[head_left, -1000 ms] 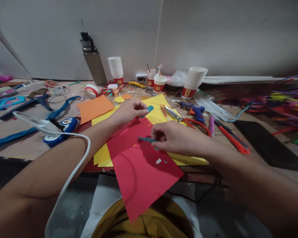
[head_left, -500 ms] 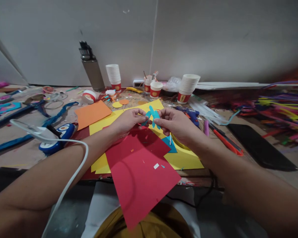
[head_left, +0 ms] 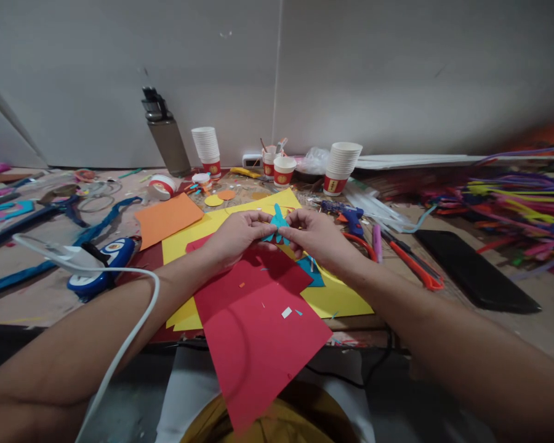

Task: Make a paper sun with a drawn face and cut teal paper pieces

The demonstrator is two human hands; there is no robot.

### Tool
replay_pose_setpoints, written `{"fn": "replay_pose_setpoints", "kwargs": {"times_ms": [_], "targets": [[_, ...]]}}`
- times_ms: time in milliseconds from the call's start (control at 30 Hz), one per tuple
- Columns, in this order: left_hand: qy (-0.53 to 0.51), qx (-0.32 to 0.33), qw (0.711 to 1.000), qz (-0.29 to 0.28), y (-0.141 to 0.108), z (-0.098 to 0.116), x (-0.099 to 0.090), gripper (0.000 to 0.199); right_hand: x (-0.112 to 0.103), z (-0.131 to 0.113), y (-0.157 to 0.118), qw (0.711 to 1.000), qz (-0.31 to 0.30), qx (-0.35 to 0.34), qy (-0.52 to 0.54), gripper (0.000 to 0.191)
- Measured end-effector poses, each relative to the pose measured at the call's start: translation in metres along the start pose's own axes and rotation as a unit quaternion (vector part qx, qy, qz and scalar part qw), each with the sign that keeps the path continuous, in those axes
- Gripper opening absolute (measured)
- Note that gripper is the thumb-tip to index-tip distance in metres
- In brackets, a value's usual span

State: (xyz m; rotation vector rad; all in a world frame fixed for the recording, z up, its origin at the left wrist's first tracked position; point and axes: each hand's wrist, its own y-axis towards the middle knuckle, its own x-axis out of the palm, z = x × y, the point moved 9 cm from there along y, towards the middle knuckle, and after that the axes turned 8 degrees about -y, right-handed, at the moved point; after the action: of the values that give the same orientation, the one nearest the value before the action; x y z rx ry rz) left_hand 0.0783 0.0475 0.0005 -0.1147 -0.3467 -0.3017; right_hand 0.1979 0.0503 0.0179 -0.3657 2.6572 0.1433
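Observation:
Both hands pinch a small blue paper cutout with narrow, rounded arms, held just above the sheets. My left hand grips its left side between thumb and fingers. At its right side, my right hand is closed on it the same way, fingertips almost meeting. Fingers hide part of the cutout. Under the hands lie a red paper sheet, overhanging the table's front edge, and yellow paper. A blue paper piece rests on the yellow, partly behind my right hand. Small scraps are scattered on the red sheet.
Stacked paper cups and a bottle stand by the wall. To the right are a glue gun, scissors, a black phone and pipe cleaners. Orange paper and a blue-white device lie left.
My hands have come closer together around the blue cutout. Its pieces, spread apart before, now look bunched between my fingertips. The view has shifted slightly.

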Motion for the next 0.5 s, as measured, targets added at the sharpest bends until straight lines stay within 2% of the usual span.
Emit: {"fn": "replay_pose_setpoints", "kwargs": {"times_ms": [133, 300, 500], "targets": [[0.007, -0.001, 1.000, 0.000, 0.000, -0.001, 0.000, 0.017, -0.001, 0.001, 0.001, 1.000, -0.001, 0.012, -0.003, 0.015], [0.013, -0.010, 1.000, 0.007, 0.002, -0.002, -0.008, 0.019, -0.013, -0.002, 0.003, 0.999, 0.020, 0.026, -0.027, 0.016], [-0.007, -0.021, 0.999, 0.024, 0.002, -0.002, -0.013, 0.016, -0.021, 0.000, 0.007, 0.999, 0.026, 0.017, 0.010, 0.016]]}}
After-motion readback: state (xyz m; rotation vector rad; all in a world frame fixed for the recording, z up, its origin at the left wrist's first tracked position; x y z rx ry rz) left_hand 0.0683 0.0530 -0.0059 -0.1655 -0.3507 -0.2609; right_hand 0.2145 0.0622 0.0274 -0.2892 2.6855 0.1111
